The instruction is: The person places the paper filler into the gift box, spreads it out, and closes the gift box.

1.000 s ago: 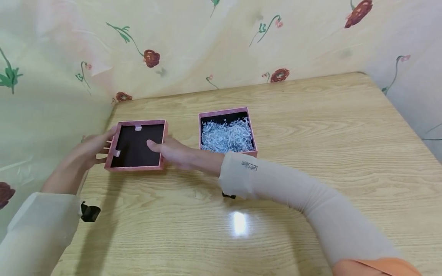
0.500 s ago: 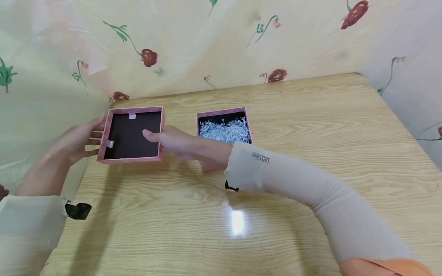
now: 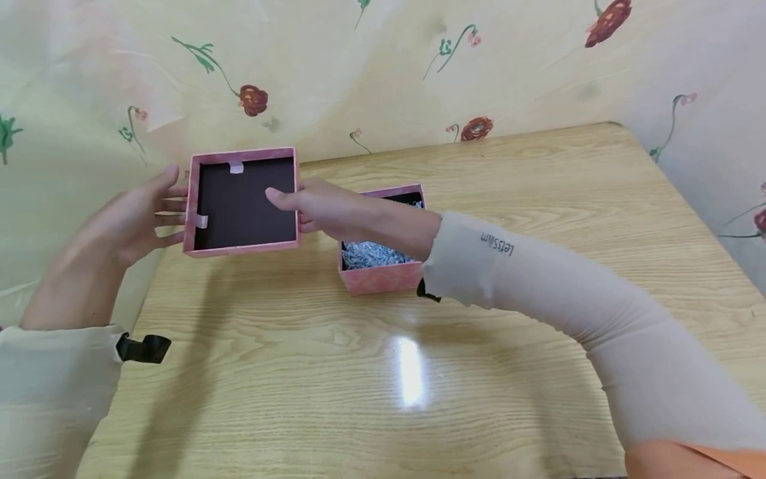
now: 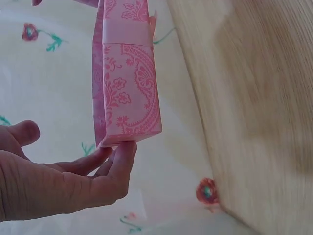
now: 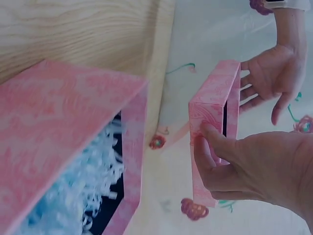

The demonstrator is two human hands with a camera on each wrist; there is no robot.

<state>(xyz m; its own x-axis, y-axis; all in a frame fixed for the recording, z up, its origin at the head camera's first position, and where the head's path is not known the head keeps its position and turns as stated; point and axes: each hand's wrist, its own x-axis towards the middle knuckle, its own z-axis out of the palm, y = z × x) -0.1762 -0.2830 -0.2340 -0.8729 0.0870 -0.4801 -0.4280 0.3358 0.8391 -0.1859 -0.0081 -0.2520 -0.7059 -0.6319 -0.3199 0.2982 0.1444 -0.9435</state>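
Note:
A shallow pink lid [image 3: 245, 199] with a dark inside is held above the table, open side facing up. My right hand [image 3: 296, 207] grips its right wall, thumb on the inside and fingers behind; the right wrist view shows the thumb on the pink lid [image 5: 215, 112]. My left hand [image 3: 161, 213] touches the lid's left wall with straight, spread fingers, whose tips meet the lid's [image 4: 127, 83] lower corner in the left wrist view. The pink box base [image 3: 383, 276] stands on the table, filled with white shredded paper [image 3: 374, 253], partly hidden by my right forearm.
The wooden table [image 3: 419, 372] has its left edge under my left hand and its far edge close behind the box. A pale floral cloth [image 3: 359, 73] hangs behind and to the left. A light glare spot lies on the table in front.
The lid has risen off the table between both hands and moved away from me. My right forearm now crosses over the box base.

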